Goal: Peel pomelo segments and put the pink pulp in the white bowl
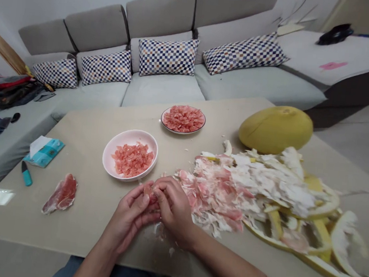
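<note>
My left hand [133, 214] is closed around a small piece of pink pomelo flesh [150, 193], near the table's front edge. My right hand [174, 205] meets it there, thumb and fingers pinching at the same piece. Just beyond both hands stands a pale pink bowl [107, 159] with loose pomelo pulp [133, 159] in it. An unopened-looking pomelo segment [63, 193] in its skin lies by itself at the left. Beside my right hand spreads a heap of peeled membranes and white pith [218, 189].
A dark-rimmed plate [182, 132] piled with pulp stands farther back. At the right sit a whole yellow pomelo [275, 129] and cut rind [320, 241]. On the left are a tissue pack [44, 152] and a small teal-handled knife [26, 174]. A grey sofa [163, 90] lines the far side.
</note>
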A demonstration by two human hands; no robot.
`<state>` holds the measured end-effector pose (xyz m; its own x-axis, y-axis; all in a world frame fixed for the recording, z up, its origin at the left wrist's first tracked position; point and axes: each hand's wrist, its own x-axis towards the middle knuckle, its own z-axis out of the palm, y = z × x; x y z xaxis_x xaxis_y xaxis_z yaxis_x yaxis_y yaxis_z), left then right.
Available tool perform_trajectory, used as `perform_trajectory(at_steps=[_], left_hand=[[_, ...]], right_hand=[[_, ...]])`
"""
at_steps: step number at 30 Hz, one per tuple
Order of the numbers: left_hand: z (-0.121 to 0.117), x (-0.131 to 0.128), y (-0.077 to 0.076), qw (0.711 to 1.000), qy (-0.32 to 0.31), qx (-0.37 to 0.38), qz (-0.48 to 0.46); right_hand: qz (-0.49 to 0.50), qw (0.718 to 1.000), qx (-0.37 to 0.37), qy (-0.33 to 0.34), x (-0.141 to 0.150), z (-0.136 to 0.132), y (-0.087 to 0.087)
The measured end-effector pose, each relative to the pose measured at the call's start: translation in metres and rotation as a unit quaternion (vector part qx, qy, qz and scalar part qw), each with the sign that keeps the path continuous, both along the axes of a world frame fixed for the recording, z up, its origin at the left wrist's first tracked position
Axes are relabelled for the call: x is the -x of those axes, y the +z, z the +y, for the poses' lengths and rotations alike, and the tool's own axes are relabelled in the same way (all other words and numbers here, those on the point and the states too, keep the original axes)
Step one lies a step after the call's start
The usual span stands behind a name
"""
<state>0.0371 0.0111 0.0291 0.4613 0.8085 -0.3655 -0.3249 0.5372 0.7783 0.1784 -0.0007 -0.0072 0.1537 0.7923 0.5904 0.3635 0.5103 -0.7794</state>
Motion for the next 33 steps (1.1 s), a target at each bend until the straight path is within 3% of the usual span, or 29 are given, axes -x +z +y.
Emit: perform_trajectory(at_steps=[13, 21, 24, 28, 33], left_hand=[[0.002, 0.001, -0.001, 0.997, 0.053, -0.055, 0.003], [0.002, 0.006, -0.008, 0.99, 0.028, -0.135, 0.029], [0.005, 0.009, -0.011, 0.974, 0.055, -0.205, 0.076], [0.008, 0.012, -0.012, 0.932, 0.1, -0.313, 0.151], [0.008, 0.012, -0.013, 0.899, 0.084, -0.381, 0.2]], right_hand=[[-0.04, 0.998, -0.039, -0.003, -0.002, 0.0, 0.003], [-0.012, 1.0, -0.026, 0.006, -0.005, 0.0, 0.006], [0.009, 0.999, 0.009, 0.032, -0.009, 0.002, 0.009], [0.046, 0.997, 0.036, 0.051, -0.012, 0.003, 0.014], [-0.025, 0.999, -0.012, 0.026, -0.013, 0.003, 0.017]])
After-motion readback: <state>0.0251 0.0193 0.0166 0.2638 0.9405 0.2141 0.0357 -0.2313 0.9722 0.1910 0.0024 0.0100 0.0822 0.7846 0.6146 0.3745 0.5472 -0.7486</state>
